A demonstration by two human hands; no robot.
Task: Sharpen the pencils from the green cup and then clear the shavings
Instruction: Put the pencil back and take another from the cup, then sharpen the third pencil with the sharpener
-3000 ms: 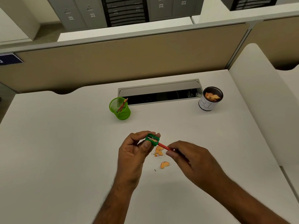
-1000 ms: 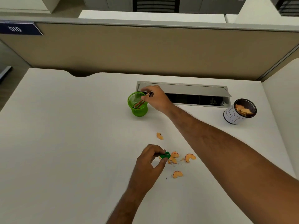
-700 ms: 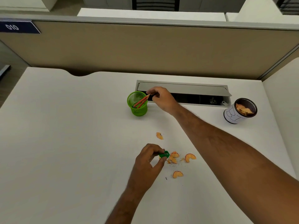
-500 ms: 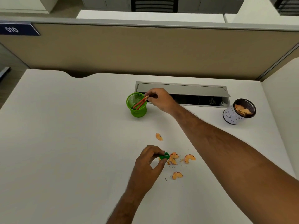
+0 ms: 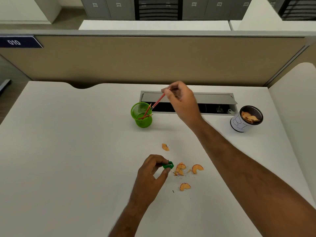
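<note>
A green mesh cup (image 5: 142, 117) stands mid-desk with two pencils (image 5: 146, 114) leaning inside. My right hand (image 5: 181, 100) is raised just right of the cup, pinching a red pencil (image 5: 158, 100) whose lower end hangs above the cup's rim. Nearer to me, my left hand (image 5: 152, 173) grips a small green sharpener (image 5: 168, 165) between thumb and fingers, close to the desk. Several orange shavings (image 5: 185, 170) lie scattered right of the sharpener, and one lone shaving (image 5: 165, 147) sits farther back.
A black-rimmed white cup (image 5: 246, 118) holding shavings stands at the right. An open grey cable tray (image 5: 213, 98) runs along the back of the white desk (image 5: 68, 151). A beige partition (image 5: 153, 59) rises behind, and another panel borders the right side.
My right hand moved from the sharpener to the green cup, dropped the pencil in, then lifted another red pencil up and out. My left hand stayed put, holding the sharpener.
</note>
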